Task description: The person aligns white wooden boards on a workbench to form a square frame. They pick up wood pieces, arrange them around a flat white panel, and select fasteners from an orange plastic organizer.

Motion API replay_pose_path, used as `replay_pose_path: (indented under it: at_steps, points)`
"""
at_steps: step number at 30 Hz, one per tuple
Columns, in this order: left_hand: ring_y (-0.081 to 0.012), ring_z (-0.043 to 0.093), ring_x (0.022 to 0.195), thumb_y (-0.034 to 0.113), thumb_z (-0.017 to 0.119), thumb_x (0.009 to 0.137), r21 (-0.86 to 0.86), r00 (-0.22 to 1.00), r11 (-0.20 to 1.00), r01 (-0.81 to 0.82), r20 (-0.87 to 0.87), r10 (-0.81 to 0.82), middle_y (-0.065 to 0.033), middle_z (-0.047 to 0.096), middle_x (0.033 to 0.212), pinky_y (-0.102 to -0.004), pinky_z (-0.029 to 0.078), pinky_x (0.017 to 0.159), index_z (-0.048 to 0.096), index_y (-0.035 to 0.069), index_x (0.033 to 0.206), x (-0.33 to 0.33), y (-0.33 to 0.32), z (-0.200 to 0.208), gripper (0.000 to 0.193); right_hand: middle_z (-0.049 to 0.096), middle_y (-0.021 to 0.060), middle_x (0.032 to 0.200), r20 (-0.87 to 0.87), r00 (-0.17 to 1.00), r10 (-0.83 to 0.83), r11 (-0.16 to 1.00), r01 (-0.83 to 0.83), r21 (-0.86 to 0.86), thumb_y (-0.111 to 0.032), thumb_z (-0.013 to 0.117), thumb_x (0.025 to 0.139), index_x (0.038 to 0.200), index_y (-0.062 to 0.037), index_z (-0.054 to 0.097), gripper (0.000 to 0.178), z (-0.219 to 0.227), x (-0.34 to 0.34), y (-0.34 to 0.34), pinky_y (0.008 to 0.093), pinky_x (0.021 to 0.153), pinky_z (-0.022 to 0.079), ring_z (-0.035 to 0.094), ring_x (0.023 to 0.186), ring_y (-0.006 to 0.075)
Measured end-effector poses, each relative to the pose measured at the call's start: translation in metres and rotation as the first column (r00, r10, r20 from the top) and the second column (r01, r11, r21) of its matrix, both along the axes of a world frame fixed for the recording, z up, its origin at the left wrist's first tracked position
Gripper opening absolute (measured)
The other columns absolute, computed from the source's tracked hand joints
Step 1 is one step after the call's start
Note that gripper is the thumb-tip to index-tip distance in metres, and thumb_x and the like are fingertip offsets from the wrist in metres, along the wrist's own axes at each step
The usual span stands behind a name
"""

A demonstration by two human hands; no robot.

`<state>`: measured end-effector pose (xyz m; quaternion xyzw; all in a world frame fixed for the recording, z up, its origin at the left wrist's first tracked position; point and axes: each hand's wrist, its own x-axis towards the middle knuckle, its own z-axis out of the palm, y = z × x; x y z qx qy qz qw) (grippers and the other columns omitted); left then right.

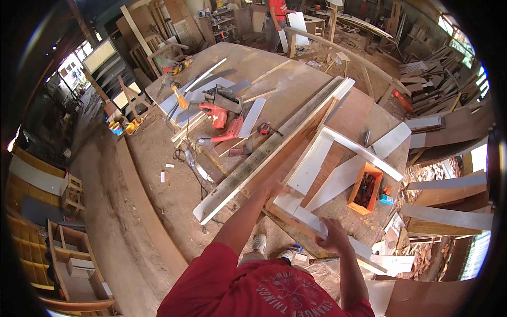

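Observation:
A white wooden frame (312, 168) made of several strips lies on the near right part of the worktable. At its near edge, my right hand (334, 236) is closed round the end of a short white board (310, 220). My left hand (275, 189), smeared by motion, is over the frame's left near corner; its fingers cannot be made out. A long wooden beam with white edges (264, 158) runs diagonally just left of the frame. Beside the frame to the right sits an orange box (376, 171) with small tools and hardware in it.
Left of the beam lie a red circular saw (215, 114), a red tape measure (264, 128), white strips (252, 117) and a trailing cord. Another person (278, 16) stands beyond the table holding a white panel (298, 27). Stacked boards (446, 185) crowd the right side.

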<state>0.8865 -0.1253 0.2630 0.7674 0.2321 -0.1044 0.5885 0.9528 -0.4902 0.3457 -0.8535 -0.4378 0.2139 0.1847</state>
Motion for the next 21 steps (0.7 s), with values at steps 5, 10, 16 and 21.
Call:
replay_pose_path:
  at_steps: [5, 10, 16, 21]
  points:
    - [-0.0287, 0.074, 0.107, 0.046, 0.089, 0.081, 0.055, 0.974, 0.990, -0.127, 0.198, 0.113, -0.0180, 0.079, 0.116, -0.0393, 0.055, 0.096, 0.079, -0.001, 0.123, -0.048, -0.015, -0.037, 0.064, 0.063, 0.0183, 0.134, 0.037, 0.996, 0.076, 0.996, -0.077, 0.034, -0.027, 0.085, 0.074, 0.150, -0.0110, 0.057, 0.083, -0.020, -0.018, -0.007, 0.0505, 0.111, 0.048, 0.059, 0.126, 0.0409]
    - [-0.0326, 0.075, 0.107, 0.047, 0.089, 0.080, 0.073, 0.988, 0.992, -0.099, -0.113, 0.107, -0.0218, 0.078, 0.118, -0.0405, 0.057, 0.095, 0.075, -0.004, 0.126, -0.035, -0.023, -0.014, 0.070, 0.064, 0.0167, 0.131, 0.019, 1.000, 0.004, 0.994, -0.006, 0.105, -0.023, 0.085, 0.071, 0.149, -0.0120, 0.058, 0.083, -0.044, -0.020, -0.008, 0.0505, 0.110, 0.048, 0.058, 0.127, 0.0398]
    - [-0.0418, 0.066, 0.123, 0.045, 0.085, 0.082, 0.708, 0.995, 0.701, -0.080, 0.011, 0.103, -0.0269, 0.067, 0.130, -0.0451, 0.054, 0.103, 0.067, -0.001, 0.132, -0.038, -0.047, -0.001, 0.071, 0.065, 0.0145, 0.134, 0.145, 0.989, -0.039, 0.998, 0.030, 0.063, -0.016, 0.084, 0.066, 0.147, -0.0147, 0.060, 0.085, -0.091, -0.033, -0.006, 0.0517, 0.115, 0.041, 0.057, 0.130, 0.0372]
    - [-0.0367, 0.067, 0.118, 0.038, 0.082, 0.090, 0.498, 0.963, 0.856, -0.136, 0.271, -0.004, -0.0229, 0.064, 0.130, -0.0458, 0.056, 0.100, 0.067, -0.002, 0.131, -0.105, -0.009, 0.001, 0.060, 0.061, 0.0128, 0.145, 0.172, 0.983, -0.057, 0.998, 0.061, -0.018, -0.017, 0.089, 0.064, 0.153, -0.0184, 0.054, 0.096, -0.105, -0.049, 0.008, 0.0561, 0.123, 0.030, 0.050, 0.143, 0.0355]
